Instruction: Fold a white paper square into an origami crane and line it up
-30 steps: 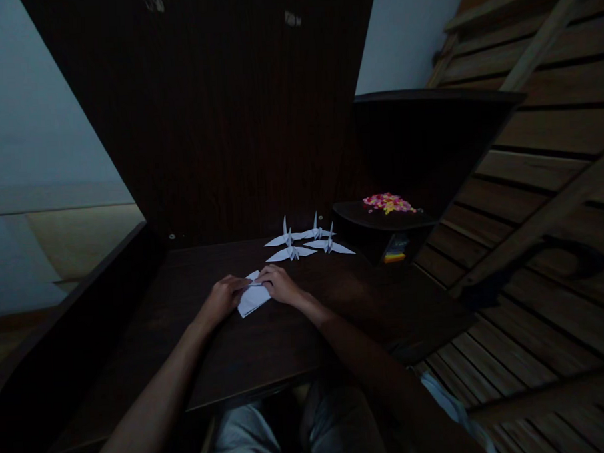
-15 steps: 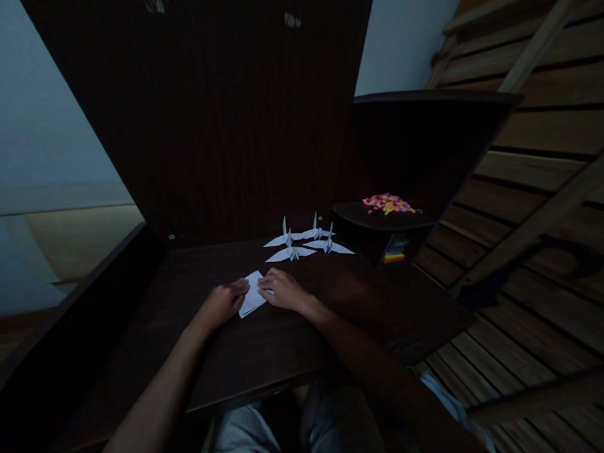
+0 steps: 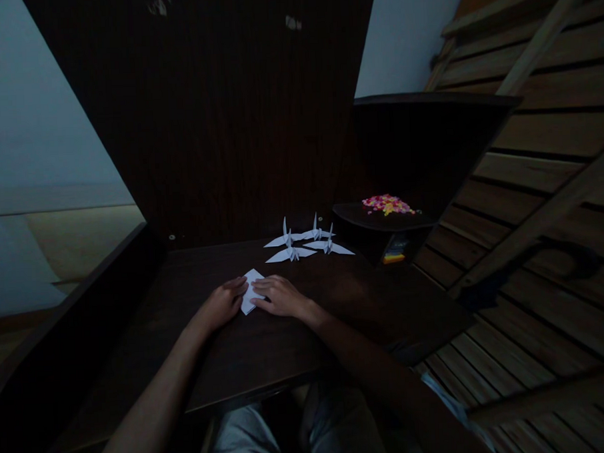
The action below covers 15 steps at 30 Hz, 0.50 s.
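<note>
A small folded sheet of white paper (image 3: 250, 293) lies on the dark desk, pointed at top and bottom. My left hand (image 3: 228, 300) holds its left edge with bent fingers. From the right, my right hand (image 3: 278, 294) grips the other side, fingertips over the paper and thumb lower down on it; these fingers hide the right edge. Just beyond my hands stand several white paper cranes with spread wings, the nearest crane (image 3: 291, 254) close to the paper and another crane (image 3: 329, 245) to its right.
A heap of small pink, red and yellow pieces (image 3: 388, 204) sits on a corner shelf (image 3: 351, 214) at right. Beneath it is a small item with a yellow-orange edge (image 3: 394, 257). A tall dark panel (image 3: 217, 123) rises behind the desk (image 3: 258, 362); a raised side board (image 3: 85, 299) borders the left.
The paper has turned slightly and shows narrower, its right part folded in or covered. My right hand has shifted a little left and down across it. The cranes have stayed put.
</note>
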Each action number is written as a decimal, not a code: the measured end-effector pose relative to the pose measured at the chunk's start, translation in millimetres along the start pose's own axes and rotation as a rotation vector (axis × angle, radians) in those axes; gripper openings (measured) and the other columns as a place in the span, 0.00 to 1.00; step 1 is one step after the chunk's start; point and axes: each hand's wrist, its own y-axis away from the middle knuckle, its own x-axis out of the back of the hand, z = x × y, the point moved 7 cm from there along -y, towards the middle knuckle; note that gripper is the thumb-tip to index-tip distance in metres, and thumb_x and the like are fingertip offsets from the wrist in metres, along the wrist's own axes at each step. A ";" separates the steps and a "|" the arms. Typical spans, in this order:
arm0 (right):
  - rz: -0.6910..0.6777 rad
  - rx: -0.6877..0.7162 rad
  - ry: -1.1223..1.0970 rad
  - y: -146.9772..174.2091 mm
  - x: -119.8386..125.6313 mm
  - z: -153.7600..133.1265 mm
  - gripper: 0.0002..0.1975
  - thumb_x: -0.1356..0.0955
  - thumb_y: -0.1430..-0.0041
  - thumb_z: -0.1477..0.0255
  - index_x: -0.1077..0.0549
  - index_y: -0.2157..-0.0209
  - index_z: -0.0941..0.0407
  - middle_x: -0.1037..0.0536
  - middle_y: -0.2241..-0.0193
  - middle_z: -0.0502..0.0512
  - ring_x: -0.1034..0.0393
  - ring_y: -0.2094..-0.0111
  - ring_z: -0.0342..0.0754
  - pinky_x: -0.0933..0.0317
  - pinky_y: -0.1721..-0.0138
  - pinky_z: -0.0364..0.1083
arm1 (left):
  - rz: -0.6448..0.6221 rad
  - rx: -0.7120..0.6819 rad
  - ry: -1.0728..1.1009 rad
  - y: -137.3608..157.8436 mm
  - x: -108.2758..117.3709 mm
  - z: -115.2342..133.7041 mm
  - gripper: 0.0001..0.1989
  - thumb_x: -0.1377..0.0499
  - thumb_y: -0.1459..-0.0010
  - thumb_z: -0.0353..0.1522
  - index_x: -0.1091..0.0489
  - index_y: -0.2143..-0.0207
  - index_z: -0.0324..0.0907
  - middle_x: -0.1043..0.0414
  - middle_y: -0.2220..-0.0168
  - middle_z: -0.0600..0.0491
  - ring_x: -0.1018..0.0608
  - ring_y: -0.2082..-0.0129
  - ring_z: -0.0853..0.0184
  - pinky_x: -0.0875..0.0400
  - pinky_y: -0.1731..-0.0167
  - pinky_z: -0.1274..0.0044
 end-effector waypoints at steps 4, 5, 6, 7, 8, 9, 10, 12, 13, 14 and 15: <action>-0.054 -0.011 -0.015 1.8 -0.6 2.8 0.20 0.35 0.41 0.65 0.29 0.49 0.59 0.30 0.46 0.62 0.38 0.43 0.52 0.47 0.42 0.52 | 0.016 -0.027 -0.026 2.1 8.7 7.8 0.18 0.49 0.45 0.32 0.26 0.55 0.43 0.30 0.46 0.48 0.28 0.48 0.58 0.33 0.48 0.64; -0.069 -0.013 -0.014 2.3 -0.7 4.7 0.20 0.35 0.40 0.67 0.31 0.48 0.59 0.31 0.45 0.62 0.40 0.42 0.51 0.48 0.41 0.53 | 0.013 -0.039 -0.027 2.5 11.2 11.6 0.17 0.49 0.44 0.33 0.25 0.56 0.43 0.30 0.47 0.48 0.28 0.49 0.57 0.32 0.49 0.63; -0.084 -0.015 -0.012 2.9 -1.0 6.7 0.20 0.36 0.40 0.71 0.32 0.47 0.59 0.32 0.44 0.62 0.41 0.41 0.51 0.50 0.40 0.53 | 0.002 -0.047 -0.027 2.8 13.0 15.4 0.16 0.48 0.44 0.35 0.24 0.58 0.44 0.29 0.48 0.48 0.27 0.51 0.57 0.32 0.50 0.63; -0.097 -0.016 -0.013 3.4 -1.5 8.9 0.20 0.37 0.40 0.74 0.33 0.46 0.59 0.33 0.44 0.61 0.42 0.40 0.50 0.50 0.39 0.53 | -0.017 -0.058 -0.028 3.1 13.9 19.4 0.16 0.48 0.43 0.37 0.24 0.58 0.44 0.28 0.49 0.47 0.27 0.53 0.58 0.31 0.51 0.64; -0.109 -0.016 -0.016 3.8 -2.2 10.9 0.21 0.38 0.40 0.76 0.33 0.45 0.60 0.34 0.43 0.61 0.43 0.40 0.49 0.50 0.39 0.52 | -0.027 -0.066 -0.024 3.4 15.3 23.0 0.16 0.47 0.42 0.39 0.24 0.58 0.44 0.27 0.50 0.47 0.26 0.53 0.58 0.31 0.52 0.64; -0.116 -0.016 -0.022 4.2 -3.0 12.7 0.22 0.39 0.41 0.78 0.34 0.44 0.60 0.34 0.43 0.61 0.43 0.39 0.49 0.50 0.39 0.52 | -0.037 -0.077 -0.019 3.6 16.1 26.2 0.17 0.47 0.43 0.41 0.24 0.59 0.44 0.27 0.50 0.47 0.26 0.54 0.58 0.31 0.52 0.65; -0.119 -0.015 -0.030 4.4 -3.9 14.2 0.23 0.39 0.41 0.79 0.34 0.44 0.60 0.35 0.42 0.61 0.44 0.39 0.49 0.49 0.39 0.52 | -0.046 -0.086 -0.018 3.8 16.4 28.4 0.18 0.46 0.43 0.44 0.24 0.59 0.44 0.27 0.51 0.47 0.26 0.54 0.58 0.31 0.53 0.65; -0.114 -0.012 -0.049 4.5 -5.0 16.3 0.23 0.39 0.42 0.80 0.34 0.44 0.60 0.35 0.42 0.61 0.44 0.39 0.49 0.48 0.40 0.52 | -0.054 -0.103 -0.015 4.2 16.3 30.2 0.20 0.44 0.45 0.46 0.24 0.59 0.43 0.27 0.51 0.46 0.26 0.55 0.58 0.31 0.55 0.66; -0.109 -0.005 -0.060 4.4 -5.2 16.5 0.23 0.40 0.42 0.81 0.34 0.44 0.59 0.35 0.42 0.60 0.43 0.40 0.49 0.47 0.40 0.52 | -0.053 -0.106 -0.016 4.3 15.9 29.6 0.20 0.44 0.45 0.47 0.24 0.59 0.43 0.27 0.52 0.46 0.26 0.56 0.58 0.31 0.55 0.66; -0.106 0.007 -0.075 4.2 -4.9 16.1 0.23 0.40 0.42 0.82 0.33 0.45 0.58 0.35 0.42 0.59 0.42 0.40 0.48 0.47 0.40 0.51 | -0.050 -0.108 -0.017 4.4 15.3 28.2 0.20 0.44 0.45 0.47 0.24 0.59 0.43 0.26 0.52 0.45 0.26 0.57 0.58 0.31 0.56 0.66; -0.105 0.021 -0.091 4.0 -4.3 15.3 0.23 0.40 0.42 0.82 0.32 0.46 0.58 0.34 0.43 0.58 0.42 0.40 0.47 0.47 0.40 0.50 | -0.045 -0.107 -0.019 4.4 14.5 26.4 0.20 0.45 0.44 0.46 0.24 0.58 0.42 0.26 0.53 0.45 0.26 0.57 0.58 0.31 0.56 0.66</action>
